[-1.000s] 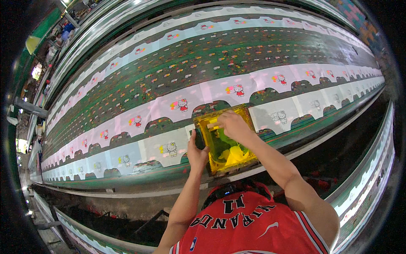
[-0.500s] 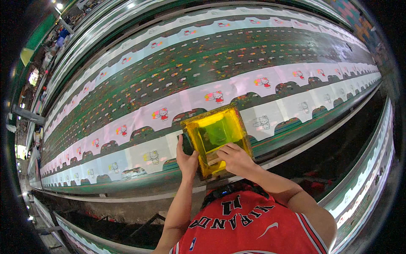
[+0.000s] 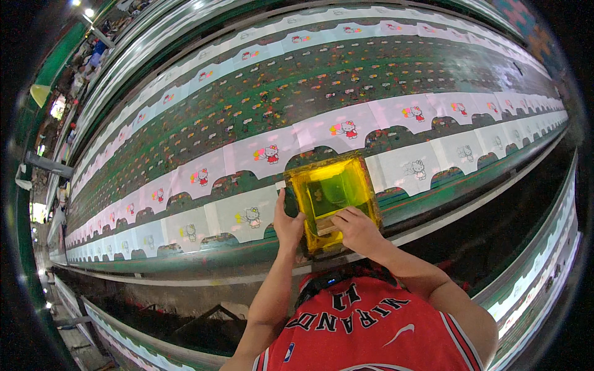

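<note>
A small printing screen (image 3: 371,196) with a yellow-stained frame lies flat over the near row of pale cut pieces. Yellow-green ink (image 3: 337,190) shows on its mesh. My left hand (image 3: 289,227) grips the frame's left side, thumb against the edge and fingers pointing away from me. Inside the frame, near its closest side, my right hand (image 3: 357,230) is closed on a squeegee (image 3: 325,225) with a light wooden-looking edge. Left of the screen, a white piece (image 3: 250,217) bears a cartoon cat with yellow patches; the piece on the right (image 3: 417,169) has only a grey outline.
Beyond runs a row of pink pieces (image 3: 269,153) with red and yellow cartoon prints. The long green table (image 3: 247,117) carries many ink marks and further rows behind. A pale rail (image 3: 427,227) follows its near edge. Another table with pieces (image 3: 526,297) stands at lower right.
The view has turned, so the table and screen appear farther right. Against the pieces the screen stays in the same place, with both hands still holding on and the squeegee near the closest side.
</note>
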`<state>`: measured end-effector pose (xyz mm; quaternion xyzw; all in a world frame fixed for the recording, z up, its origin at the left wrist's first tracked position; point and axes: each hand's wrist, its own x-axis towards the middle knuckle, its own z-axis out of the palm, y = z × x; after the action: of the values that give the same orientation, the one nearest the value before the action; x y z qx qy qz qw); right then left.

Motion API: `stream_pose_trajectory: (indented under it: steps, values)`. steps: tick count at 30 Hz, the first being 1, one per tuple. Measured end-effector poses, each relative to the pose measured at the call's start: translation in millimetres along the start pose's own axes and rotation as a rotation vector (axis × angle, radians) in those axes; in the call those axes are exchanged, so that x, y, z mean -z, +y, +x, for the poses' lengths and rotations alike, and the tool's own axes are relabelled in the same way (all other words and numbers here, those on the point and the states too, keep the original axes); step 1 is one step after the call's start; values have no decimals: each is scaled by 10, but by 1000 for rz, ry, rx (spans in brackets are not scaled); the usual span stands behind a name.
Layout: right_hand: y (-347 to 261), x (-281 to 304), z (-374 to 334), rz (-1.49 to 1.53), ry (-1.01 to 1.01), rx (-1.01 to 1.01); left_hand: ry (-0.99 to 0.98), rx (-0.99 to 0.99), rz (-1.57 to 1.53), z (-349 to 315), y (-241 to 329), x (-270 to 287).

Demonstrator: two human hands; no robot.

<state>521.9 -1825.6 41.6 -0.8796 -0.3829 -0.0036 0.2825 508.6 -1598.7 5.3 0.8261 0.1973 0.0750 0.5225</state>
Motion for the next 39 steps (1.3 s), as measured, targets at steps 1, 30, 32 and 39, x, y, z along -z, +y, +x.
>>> stream_pose_trajectory:
  steps: [1,30,32,39]
  values:
    - [16,17,-7,4,0,7,-2,24,-14,-7,13,-10]
    - [561,-55,805,16,54,-82,21,-109,186,-35,-125,-111]
    - [546,102,1018,53,127,-31,24,-124,172,-14,-180,-100]
    - [249,-18,363,-26,-85,-113,43,-94,191,-31,-200,-115]
